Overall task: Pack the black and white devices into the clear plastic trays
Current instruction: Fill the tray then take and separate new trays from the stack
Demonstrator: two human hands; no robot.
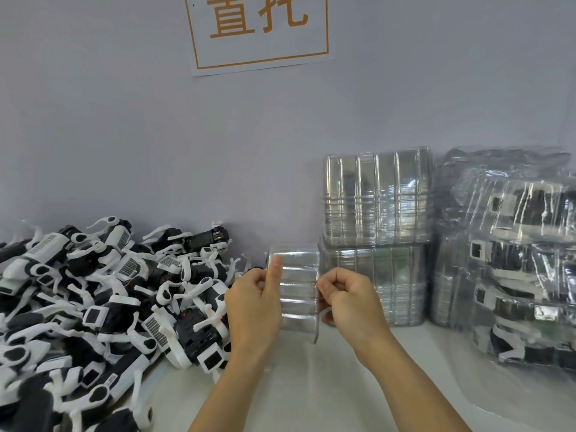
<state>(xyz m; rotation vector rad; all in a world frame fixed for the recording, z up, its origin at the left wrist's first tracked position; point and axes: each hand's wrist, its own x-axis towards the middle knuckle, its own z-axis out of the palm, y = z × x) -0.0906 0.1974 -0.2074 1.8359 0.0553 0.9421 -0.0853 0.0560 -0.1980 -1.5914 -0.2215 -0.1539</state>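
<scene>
Head view: I hold one clear tray (299, 291) upright above the counter (311, 385), my left hand (254, 302) gripping its left edge with the thumb pressed flat on its face, my right hand (349, 299) pinching its right edge. Left of the tray lies the device pile (103, 300); right of it stand the tray stacks (375, 241), and beyond these the packed trays (523, 263). Judged step: readying an empty tray. Next, I think, it must lie flat and a device be picked.
</scene>
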